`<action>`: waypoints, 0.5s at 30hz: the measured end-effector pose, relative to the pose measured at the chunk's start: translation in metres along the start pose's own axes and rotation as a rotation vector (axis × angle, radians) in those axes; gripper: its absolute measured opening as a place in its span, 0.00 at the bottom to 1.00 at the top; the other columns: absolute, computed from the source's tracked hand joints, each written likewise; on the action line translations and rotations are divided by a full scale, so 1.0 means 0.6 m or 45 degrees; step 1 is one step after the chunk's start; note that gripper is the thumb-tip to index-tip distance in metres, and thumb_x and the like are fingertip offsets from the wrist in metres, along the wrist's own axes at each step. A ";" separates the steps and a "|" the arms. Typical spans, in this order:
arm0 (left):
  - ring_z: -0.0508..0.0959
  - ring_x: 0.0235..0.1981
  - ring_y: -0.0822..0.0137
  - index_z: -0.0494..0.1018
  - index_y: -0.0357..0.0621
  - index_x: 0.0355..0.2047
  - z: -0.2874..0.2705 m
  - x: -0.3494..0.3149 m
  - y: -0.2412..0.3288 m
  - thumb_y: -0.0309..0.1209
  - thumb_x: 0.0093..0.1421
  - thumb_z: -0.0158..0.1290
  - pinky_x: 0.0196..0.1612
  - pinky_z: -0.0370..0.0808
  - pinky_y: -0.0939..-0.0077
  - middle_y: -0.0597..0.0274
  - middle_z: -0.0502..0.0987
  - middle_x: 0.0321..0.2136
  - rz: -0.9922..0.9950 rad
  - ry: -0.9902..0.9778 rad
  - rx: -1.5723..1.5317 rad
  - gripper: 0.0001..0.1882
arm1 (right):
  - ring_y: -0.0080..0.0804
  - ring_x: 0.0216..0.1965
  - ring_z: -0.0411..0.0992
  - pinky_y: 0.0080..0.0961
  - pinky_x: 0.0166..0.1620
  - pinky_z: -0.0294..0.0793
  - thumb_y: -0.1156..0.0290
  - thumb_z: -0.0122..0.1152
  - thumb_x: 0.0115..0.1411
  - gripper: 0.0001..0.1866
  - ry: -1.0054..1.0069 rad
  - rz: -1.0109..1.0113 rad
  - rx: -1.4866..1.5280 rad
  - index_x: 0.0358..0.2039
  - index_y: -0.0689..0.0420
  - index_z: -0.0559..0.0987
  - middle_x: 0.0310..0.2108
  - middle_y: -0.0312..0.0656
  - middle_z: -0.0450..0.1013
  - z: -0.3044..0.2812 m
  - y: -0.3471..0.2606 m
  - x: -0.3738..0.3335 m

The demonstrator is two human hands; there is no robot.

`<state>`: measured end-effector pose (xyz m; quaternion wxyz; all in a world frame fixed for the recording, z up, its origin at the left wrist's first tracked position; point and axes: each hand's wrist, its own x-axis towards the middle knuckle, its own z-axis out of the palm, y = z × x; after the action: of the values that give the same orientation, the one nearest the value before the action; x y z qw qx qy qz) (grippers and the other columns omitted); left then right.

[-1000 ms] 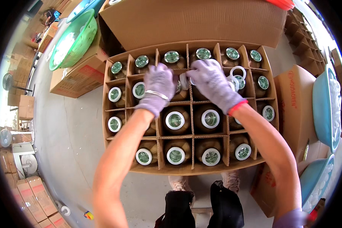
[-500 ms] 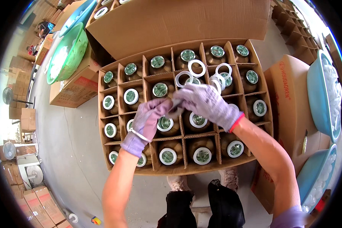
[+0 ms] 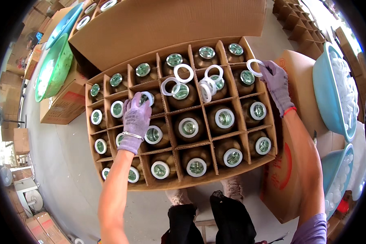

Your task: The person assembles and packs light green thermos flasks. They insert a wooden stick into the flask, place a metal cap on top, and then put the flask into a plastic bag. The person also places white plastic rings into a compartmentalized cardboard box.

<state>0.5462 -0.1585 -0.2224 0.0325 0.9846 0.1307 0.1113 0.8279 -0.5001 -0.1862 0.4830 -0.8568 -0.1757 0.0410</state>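
Observation:
A divided cardboard box (image 3: 183,185) stands before me with a glass jar in each cell I can see into. My left hand (image 3: 136,118), in a purple-grey glove, has its fingers around a white ring (image 3: 149,98) at the mouth of a jar left of centre. Beyond the box's right side, my gloved right hand (image 3: 275,83) pinches another white ring (image 3: 254,68) by its edge. Several loose rings, one of them here (image 3: 184,73), lie over the jars near the middle. Front-row jars, such as this jar (image 3: 196,166), wear white rings; the back-row jars (image 3: 174,60) show bare glass rims.
Blue basins (image 3: 322,87) of white and clear plastic parts sit on cartons (image 3: 290,166) at the right. A green basin (image 3: 64,69) rests on a carton at the left. An upright cardboard flap (image 3: 171,24) rises behind the box, and loose dividers (image 3: 299,24) lie far right.
My hands, together over the box before, are now apart. The left has moved left to a jar mouth; the right has swung out to the right with a ring. The view has shifted slightly.

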 end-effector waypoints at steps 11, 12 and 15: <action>0.76 0.41 0.45 0.70 0.41 0.41 -0.029 0.078 0.014 0.32 0.49 0.62 0.44 0.72 0.56 0.47 0.73 0.42 -0.138 -0.386 0.022 0.20 | 0.43 0.34 0.75 0.36 0.39 0.76 0.69 0.62 0.52 0.05 -0.066 -0.753 -0.993 0.28 0.55 0.78 0.32 0.44 0.72 0.019 0.049 0.019; 0.76 0.41 0.45 0.68 0.41 0.44 -0.028 0.075 0.011 0.32 0.49 0.62 0.44 0.72 0.56 0.46 0.73 0.43 -0.122 -0.393 0.078 0.23 | 0.40 0.37 0.75 0.37 0.42 0.75 0.68 0.62 0.52 0.05 -0.134 -0.835 -1.081 0.28 0.54 0.77 0.36 0.41 0.72 0.028 0.054 0.007; 0.77 0.41 0.47 0.64 0.40 0.53 -0.016 0.054 0.006 0.35 0.50 0.62 0.46 0.73 0.56 0.47 0.72 0.45 -0.097 -0.283 0.071 0.31 | 0.40 0.46 0.71 0.40 0.52 0.69 0.68 0.61 0.54 0.08 -0.172 -0.868 -0.996 0.34 0.55 0.78 0.45 0.42 0.71 0.023 0.052 -0.025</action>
<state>0.5755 -0.1529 -0.2057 0.0236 0.9857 0.1668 -0.0036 0.8185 -0.5088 -0.2211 0.1003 -0.8628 -0.4775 -0.1322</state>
